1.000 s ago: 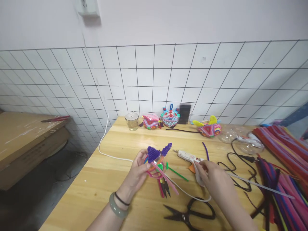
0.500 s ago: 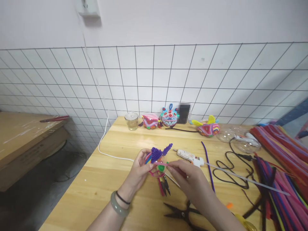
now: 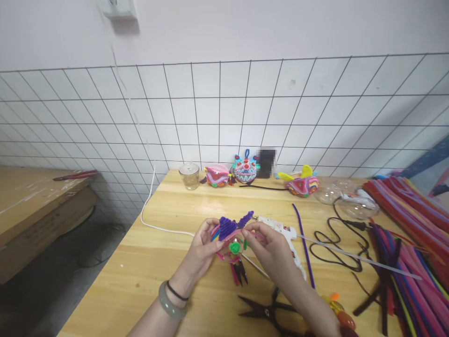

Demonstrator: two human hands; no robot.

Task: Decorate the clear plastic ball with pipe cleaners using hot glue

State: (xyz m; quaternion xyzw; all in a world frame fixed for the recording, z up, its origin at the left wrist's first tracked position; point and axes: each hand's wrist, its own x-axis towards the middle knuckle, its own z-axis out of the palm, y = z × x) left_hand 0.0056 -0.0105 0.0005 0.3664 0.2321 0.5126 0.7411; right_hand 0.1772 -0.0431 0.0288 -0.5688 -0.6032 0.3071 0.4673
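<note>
Head view: the left hand is gripping the clear ornament between thumb and fingers and is concealing part of its left side. The right hand is pinching a pink strip between thumb and index finger at the ornament's right side; the fingers are obscuring the strip's exact contact there. The ornament is being held over the desk, with two purple ears projecting upward. The right hand is partly covering the white glue gun behind it. The right forearm is crossing the handles of the scissors, and the lower frame edge is clipping one loop. Black pointed items beneath the ornament are proving hard to identify. At right, the pipe-cleaner bundle is running out of frame; the top edge is cutting off the wall socket. A dark rectangular object near the tiled wall is appearing pixelated. At left, the cardboard box is bearing faint marks, too indistinct for reading.
</note>
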